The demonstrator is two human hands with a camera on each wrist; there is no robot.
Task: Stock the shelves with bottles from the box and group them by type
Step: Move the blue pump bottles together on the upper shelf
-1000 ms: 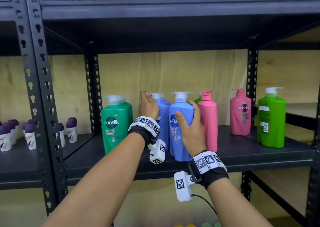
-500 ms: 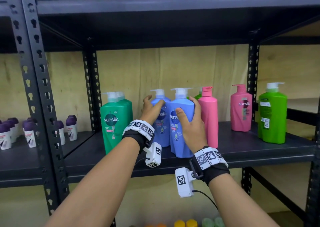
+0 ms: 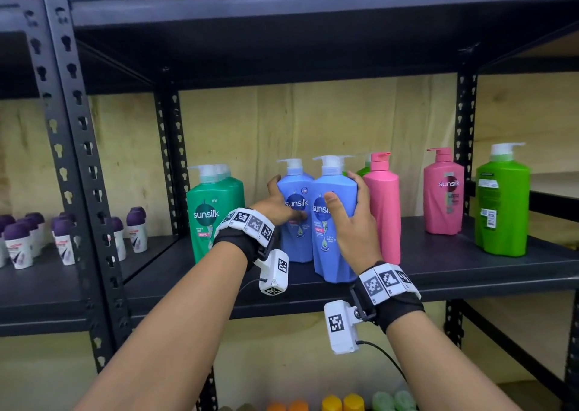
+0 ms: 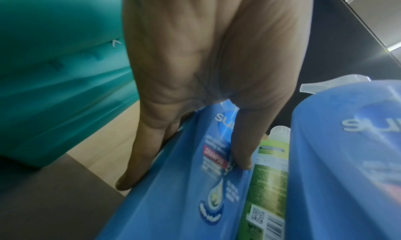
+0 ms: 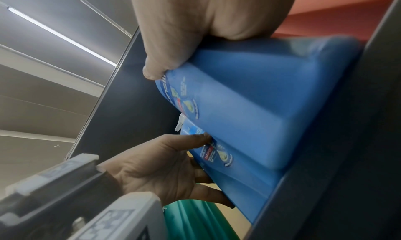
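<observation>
Two blue Sunsilk pump bottles stand side by side at the middle of the black shelf. My left hand grips the left blue bottle, thumb across its label and fingers round its left side; the left wrist view shows this left hand on the bottle. My right hand holds the right blue bottle nearer the shelf's front edge, thumb on the front and fingers round its right side. From the right wrist, the right hand clasps that bottle.
Teal Sunsilk bottles stand just left of my left hand. Pink bottles and a light green one stand to the right; another green bottle hides behind the blue pair. Small purple-capped roll-ons fill the left bay.
My left hand slid down from the pump of the left blue bottle to its body. That bottle now stands more in line with the right one. My right hand kept its hold.
</observation>
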